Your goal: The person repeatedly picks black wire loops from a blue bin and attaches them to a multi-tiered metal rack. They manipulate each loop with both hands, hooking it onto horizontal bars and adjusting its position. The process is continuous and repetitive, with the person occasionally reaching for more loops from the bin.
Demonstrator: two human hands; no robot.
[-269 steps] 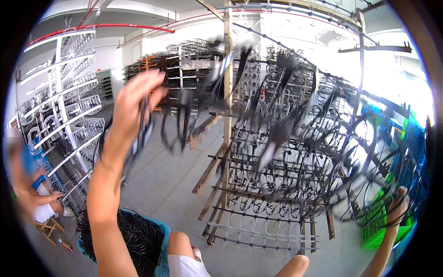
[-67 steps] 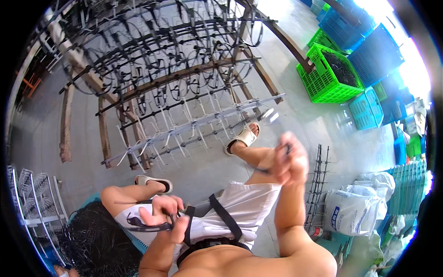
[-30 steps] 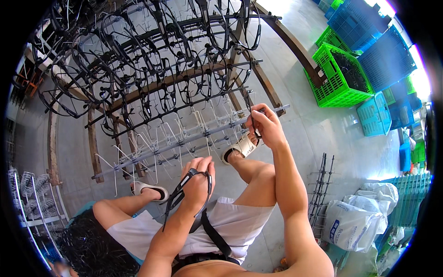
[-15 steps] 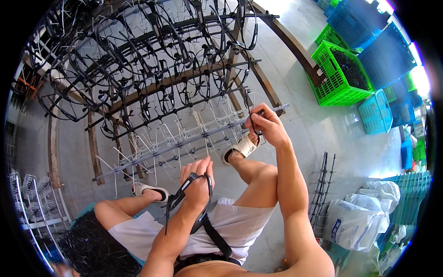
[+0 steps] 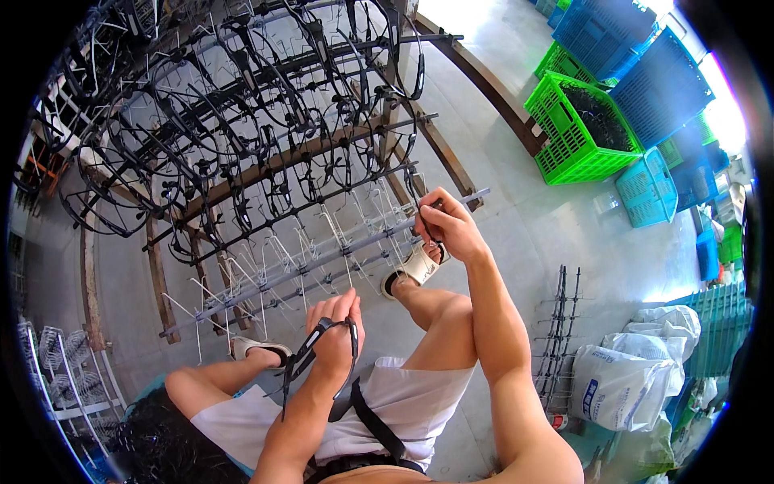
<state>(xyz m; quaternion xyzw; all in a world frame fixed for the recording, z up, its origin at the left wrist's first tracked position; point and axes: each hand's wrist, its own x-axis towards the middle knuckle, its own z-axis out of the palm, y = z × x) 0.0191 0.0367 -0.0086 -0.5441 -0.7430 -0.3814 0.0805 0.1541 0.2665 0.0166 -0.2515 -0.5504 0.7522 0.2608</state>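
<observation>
My right hand [image 5: 451, 227] is pinched on a thin black curved plastic frame [image 5: 425, 222] at the right part of a grey hook bar [image 5: 325, 256]. My left hand [image 5: 335, 331] is held below the bar, with its fingers curled. Several more black plastic frames [image 5: 300, 361] hang over that hand and wrist, and its grip on them is partly hidden. Bare wire hooks stick out along the bar to the left of my right hand. Just beyond, rows of similar black frames [image 5: 242, 73] hang on a brown metal rack [image 5: 278, 160].
To the right stand a green crate [image 5: 556, 141] with black pieces in it, blue crates [image 5: 663, 89] and white sacks [image 5: 621, 387]. Dark hook bars [image 5: 559, 347] lie nearby on the floor. A heap of black pieces [image 5: 173, 440] is at my lower left, by a white wire rack [image 5: 68, 411].
The whole view has shifted slightly to the left. My right hand stays at the bar's right part with its frame, and my left hand still carries the other frames.
</observation>
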